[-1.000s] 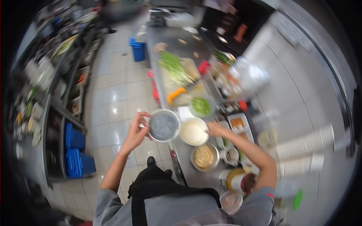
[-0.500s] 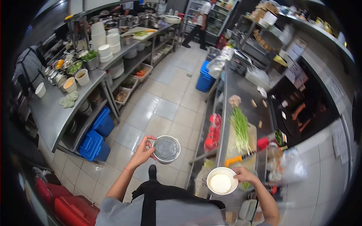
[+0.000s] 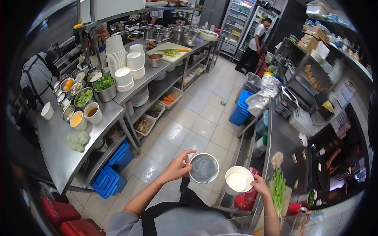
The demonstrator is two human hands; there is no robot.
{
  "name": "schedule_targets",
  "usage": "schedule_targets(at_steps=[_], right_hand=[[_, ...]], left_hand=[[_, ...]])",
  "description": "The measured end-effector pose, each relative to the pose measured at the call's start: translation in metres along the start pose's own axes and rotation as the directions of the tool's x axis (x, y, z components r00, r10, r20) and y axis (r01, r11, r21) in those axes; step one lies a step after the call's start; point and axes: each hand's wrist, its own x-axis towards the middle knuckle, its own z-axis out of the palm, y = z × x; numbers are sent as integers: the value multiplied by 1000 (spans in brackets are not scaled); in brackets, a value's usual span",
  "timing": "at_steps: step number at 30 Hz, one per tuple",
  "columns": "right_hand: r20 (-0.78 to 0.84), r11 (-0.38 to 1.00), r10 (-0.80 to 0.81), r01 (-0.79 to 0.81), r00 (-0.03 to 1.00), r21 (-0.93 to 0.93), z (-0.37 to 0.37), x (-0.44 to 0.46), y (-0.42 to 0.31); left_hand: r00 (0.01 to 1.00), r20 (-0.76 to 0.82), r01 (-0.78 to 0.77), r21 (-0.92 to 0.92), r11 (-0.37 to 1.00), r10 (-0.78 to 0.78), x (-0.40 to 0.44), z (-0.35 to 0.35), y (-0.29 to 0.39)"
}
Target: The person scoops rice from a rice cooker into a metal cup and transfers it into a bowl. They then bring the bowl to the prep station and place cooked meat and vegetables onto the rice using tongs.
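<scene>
My left hand (image 3: 178, 168) grips the left edge of a round, see-through plastic lid (image 3: 204, 168) with a pale rim, between thumb and fingers. Whether it is a single lid or several stacked is unclear. My right hand (image 3: 260, 185) holds a white bowl (image 3: 238, 190) by its right side, thumb at the rim. A smooth white mound of food (image 3: 237, 182), perhaps rice, lies inside the bowl. Lid and bowl are side by side in front of my body, a small gap between them.
On the left, a steel counter (image 3: 51, 137) carries cups, herbs and a crumpled cloth (image 3: 78, 141). Blue bins (image 3: 108, 181) stand beneath. On the right counter (image 3: 285, 129) lie green stalks (image 3: 278, 192). A person (image 3: 254, 43) is near the fridges; another (image 3: 37, 74) is at far left.
My view has turned away from the right counter toward the aisle and left counter. The lid and bowl have come closer together, still held. The distant person has turned near the fridges.
</scene>
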Motion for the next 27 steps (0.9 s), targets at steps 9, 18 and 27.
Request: schedule_targets(at_steps=[9,18,27], right_hand=[[5,971,-170,167,985,172,20,291,-157],[291,838,-317,124,903,531,187,594,-371],[486,846,-390,96,782,525,392,829,-559]], left_hand=[[921,-333,2,-520,854,-204,174,-124,12],[644,-739,-381,-535,754,-199,222,-243,16],[599,-791,-520,-504,689,-126,357,-386,35]])
